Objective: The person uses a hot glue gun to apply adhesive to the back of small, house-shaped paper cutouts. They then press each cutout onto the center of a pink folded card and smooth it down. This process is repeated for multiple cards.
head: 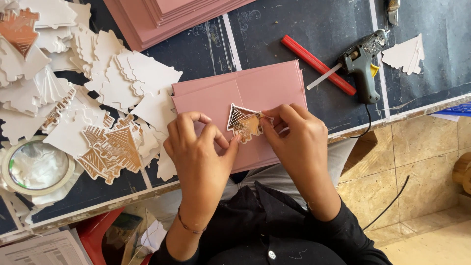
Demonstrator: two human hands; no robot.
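Both hands hold one small cutout, shaped like a little roof with gold lines. It sits just above the pink card in the middle of the bench. The left hand pinches its lower edge with thumb and fingers close together. The right hand pinches its right tip, fingers narrow too.

To do this well, I think the cutout should be held by its edges only, so the gold lines stay clean. Keep it flat and straight over the card's middle fold. Press it gently and evenly, not hard, so the thin points do not bend.

More cutouts lie in a pile on the left, beside a tape roll. A glue gun and a red stick lie to the right, well apart from the hands.
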